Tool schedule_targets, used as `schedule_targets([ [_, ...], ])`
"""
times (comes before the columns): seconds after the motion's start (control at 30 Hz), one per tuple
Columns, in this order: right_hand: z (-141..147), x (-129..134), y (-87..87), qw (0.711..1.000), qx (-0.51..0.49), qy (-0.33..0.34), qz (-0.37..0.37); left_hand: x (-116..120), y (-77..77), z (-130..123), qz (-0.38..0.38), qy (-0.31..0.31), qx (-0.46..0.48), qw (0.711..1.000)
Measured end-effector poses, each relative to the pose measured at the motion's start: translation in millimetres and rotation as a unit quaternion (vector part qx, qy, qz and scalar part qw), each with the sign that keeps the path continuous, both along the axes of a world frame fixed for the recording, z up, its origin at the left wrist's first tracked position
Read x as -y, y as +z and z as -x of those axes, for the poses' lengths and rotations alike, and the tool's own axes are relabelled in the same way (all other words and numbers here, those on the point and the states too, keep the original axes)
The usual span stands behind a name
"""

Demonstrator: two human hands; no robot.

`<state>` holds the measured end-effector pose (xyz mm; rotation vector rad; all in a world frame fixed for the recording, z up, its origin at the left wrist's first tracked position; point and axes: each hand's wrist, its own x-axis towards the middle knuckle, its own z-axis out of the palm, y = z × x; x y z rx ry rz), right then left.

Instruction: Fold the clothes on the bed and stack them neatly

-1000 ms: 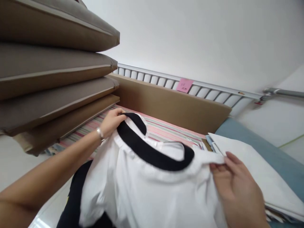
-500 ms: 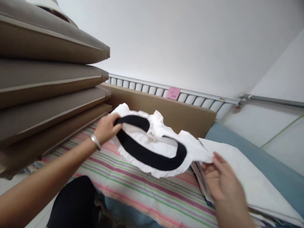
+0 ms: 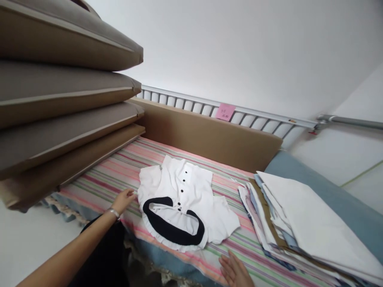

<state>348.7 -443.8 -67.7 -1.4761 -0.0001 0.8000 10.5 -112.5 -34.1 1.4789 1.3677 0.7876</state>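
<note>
A white short-sleeved shirt point(image 3: 194, 187) lies spread on a striped cloth point(image 3: 119, 171). Its black ruffle-edged collar faces the near edge, and dark buttons run up the front. Just left of the shirt is my left hand point(image 3: 123, 201), with a silver bangle on the wrist; it holds nothing and its fingers are loosely apart. My right hand point(image 3: 235, 269) sits below the right sleeve near the front edge, empty, with the fingers extended.
Folded clothes point(image 3: 317, 215) are stacked at the right, white on top. Thick brown cushions point(image 3: 68, 87) pile up at the left. A tan board point(image 3: 209, 133) leans on a metal rail with a pink note point(image 3: 225, 112).
The shirt has gone from being held up between both hands to lying flat on the striped cloth. Both hands have let go and moved lower, towards the near edge.
</note>
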Motion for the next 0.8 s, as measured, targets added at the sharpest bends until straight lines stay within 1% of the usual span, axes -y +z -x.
schedule_targets([
  [0.1, 1.0, -4.2, 2.0, 1.0, 0.009, -0.011, 0.018, -18.6, 1.1, -21.5, 0.064, 0.016, 0.007, 0.998],
  [0.2, 4.6, -6.1, 9.6, 1.0, 0.006, 0.001, 0.027, -25.9, -5.9, -51.6, 0.1, 0.023, 0.028, 0.994],
  [0.27, 7.4, -5.6, 14.9, 0.999, 0.004, 0.005, 0.031, -26.1, -9.1, -67.6, 0.096, 0.038, 0.039, 0.994],
  [0.33, 9.3, -4.7, 17.9, 0.999, 0.005, 0.002, 0.034, -24.4, -8.9, -73.1, 0.064, 0.065, 0.055, 0.994],
  [0.4, 9.9, -4.3, 17.7, 0.999, 0.006, 0.002, 0.036, -21.8, -6.5, -65.4, 0.016, 0.09, 0.075, 0.993],
  [0.47, 9.6, -4.6, 15.5, 0.999, 0.011, 0.002, 0.044, -18.0, -4.9, -47.1, -0.025, 0.106, 0.086, 0.99],
  [0.53, 9.0, -5.7, 13.3, 0.998, 0.027, -0.006, 0.058, -13.1, -6.5, -25.7, -0.037, 0.114, 0.082, 0.989],
  [0.6, 8.5, -7.2, 12.2, 0.996, 0.043, -0.013, 0.074, -8.3, -11.2, -8.7, -0.014, 0.117, 0.065, 0.991],
  [0.67, 7.3, -8.8, 11.9, 0.995, 0.053, -0.006, 0.084, -5.8, -16.7, 0.3, 0.03, 0.114, 0.048, 0.992],
  [0.73, 4.9, -9.9, 11.4, 0.994, 0.061, 0.004, 0.088, -7.7, -20.2, 2.2, 0.069, 0.11, 0.041, 0.991],
  [0.8, 1.7, -10.0, 9.5, 0.994, 0.059, 0.006, 0.096, -14.6, -20.1, 0.2, 0.088, 0.106, 0.042, 0.99],
])
